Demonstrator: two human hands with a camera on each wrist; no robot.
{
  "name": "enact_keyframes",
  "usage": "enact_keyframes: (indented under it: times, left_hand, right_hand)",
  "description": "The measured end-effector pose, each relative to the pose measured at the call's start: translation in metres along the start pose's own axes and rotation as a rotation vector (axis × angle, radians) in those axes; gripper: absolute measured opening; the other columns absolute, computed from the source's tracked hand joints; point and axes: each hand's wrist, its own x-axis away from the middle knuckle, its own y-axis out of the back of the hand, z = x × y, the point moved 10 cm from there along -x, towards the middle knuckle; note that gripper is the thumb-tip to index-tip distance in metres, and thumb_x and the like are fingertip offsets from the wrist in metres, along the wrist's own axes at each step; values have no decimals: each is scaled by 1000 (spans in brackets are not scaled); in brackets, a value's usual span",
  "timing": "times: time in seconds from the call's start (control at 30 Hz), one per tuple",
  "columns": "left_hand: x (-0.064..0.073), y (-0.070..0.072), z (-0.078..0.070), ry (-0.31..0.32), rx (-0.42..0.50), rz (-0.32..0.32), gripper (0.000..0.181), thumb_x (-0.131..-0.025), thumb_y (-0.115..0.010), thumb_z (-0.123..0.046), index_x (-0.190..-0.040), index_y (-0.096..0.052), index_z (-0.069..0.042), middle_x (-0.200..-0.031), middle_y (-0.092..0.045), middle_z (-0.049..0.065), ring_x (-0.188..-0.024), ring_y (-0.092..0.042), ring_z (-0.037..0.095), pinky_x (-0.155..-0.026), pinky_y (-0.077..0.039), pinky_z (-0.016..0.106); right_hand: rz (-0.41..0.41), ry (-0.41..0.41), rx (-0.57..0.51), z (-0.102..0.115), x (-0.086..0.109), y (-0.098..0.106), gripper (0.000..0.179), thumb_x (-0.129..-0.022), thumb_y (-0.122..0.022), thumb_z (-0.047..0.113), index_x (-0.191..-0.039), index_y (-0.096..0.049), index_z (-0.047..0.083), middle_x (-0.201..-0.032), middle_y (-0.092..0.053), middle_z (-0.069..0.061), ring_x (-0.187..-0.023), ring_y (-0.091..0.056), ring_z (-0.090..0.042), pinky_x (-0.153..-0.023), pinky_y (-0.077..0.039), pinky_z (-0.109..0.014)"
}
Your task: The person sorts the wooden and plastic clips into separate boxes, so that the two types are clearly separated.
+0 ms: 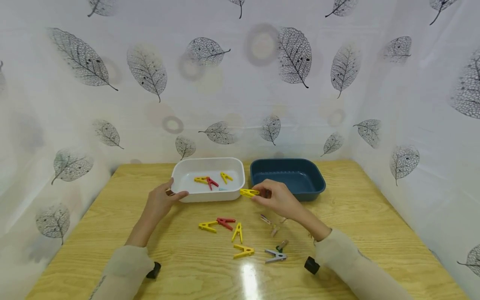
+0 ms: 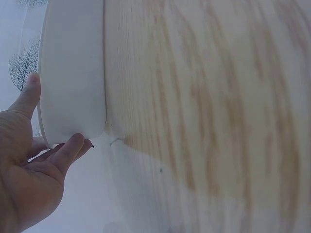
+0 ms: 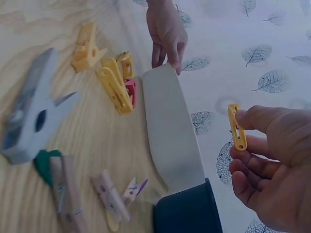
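My left hand grips the front left corner of a white plastic tub, thumb and fingers spread around it. Inside the tub lie yellow clothespins, a red clothespin and a small light-blue piece. My right hand pinches a yellow clothespin between thumb and fingers, just at the tub's front right corner. On the table in front are several more clothespins: yellow ones, a red one, a grey one and small wooden ones.
A dark blue tub stands right of the white one, behind my right hand. Both sit toward the back of the wooden table. A curtain with leaf prints hangs behind and along the sides.
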Motion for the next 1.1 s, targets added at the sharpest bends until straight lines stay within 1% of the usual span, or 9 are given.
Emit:
enact_keyframes:
  times: [0.13,0.23,0.43,0.5,0.63,0.77,0.93,1.1]
  left_hand:
    - [0,0,0,-1,-6,-3,90,-96,-75,-39,-157,-27,8,-159,-31,32,-138,-48,44,-106,-47,52]
    - [0,0,0,3,-2,-2,90,-96,-75,-38,-157,-27,8,-159,-31,32,-138,-48,44,-106,-48,52]
    - [0,1,0,-8,-14,-12,89,-96,-75,-38,-157,-28,8,-159,-32,32,-137,-50,43,-106,-48,52]
    - [0,2,-1,-17,-13,-16,89,-96,-75,-38,-157,-28,8,-158,-32,32,-136,-51,43,-105,-49,52]
    - [0,2,-2,-26,-8,-18,89,-96,-75,-37,-156,-29,9,-158,-33,33,-135,-51,44,-104,-50,51]
    - [0,2,-1,-20,-12,-14,90,-96,-75,-38,-157,-28,8,-158,-32,33,-134,-52,44,-103,-51,51]
    - [-1,1,1,-12,-13,-12,91,-96,-75,-40,-157,-28,8,-158,-32,32,-135,-51,43,-104,-50,51]
    - [-2,2,1,-18,-13,-16,90,-96,-75,-40,-156,-29,9,-158,-32,33,-136,-50,44,-106,-48,52]
  right_hand:
    - [-11,-45,-1,1,-11,1,21,-95,-77,14,-113,-76,3,-86,-62,2,-71,-56,-17,-62,-48,-27]
    - [-21,-58,11,2,-20,1,24,-95,-77,16,-114,-76,2,-87,-63,0,-71,-57,-19,-61,-48,-28]
    - [-37,-69,43,3,-37,-1,28,-94,-79,21,-115,-76,2,-90,-66,-1,-76,-58,-13,-66,-50,-30]
    - [-33,-76,42,2,-42,-3,28,-95,-78,22,-115,-76,2,-92,-66,-1,-78,-58,-13,-68,-51,-31]
    - [-23,-103,26,-1,-52,-8,31,-95,-78,24,-117,-76,2,-94,-68,-4,-79,-61,-14,-68,-52,-32]
    - [-25,-132,20,-5,-63,-13,33,-95,-78,25,-118,-75,2,-96,-70,-5,-79,-62,-15,-66,-52,-31]
    - [-35,-133,46,-8,-75,-21,32,-95,-78,26,-116,-77,3,-100,-73,-7,-80,-60,-16,-67,-50,-31]
    - [-39,-149,62,-14,-88,-30,33,-94,-79,28,-116,-77,3,-100,-74,-8,-77,-61,-17,-62,-49,-28]
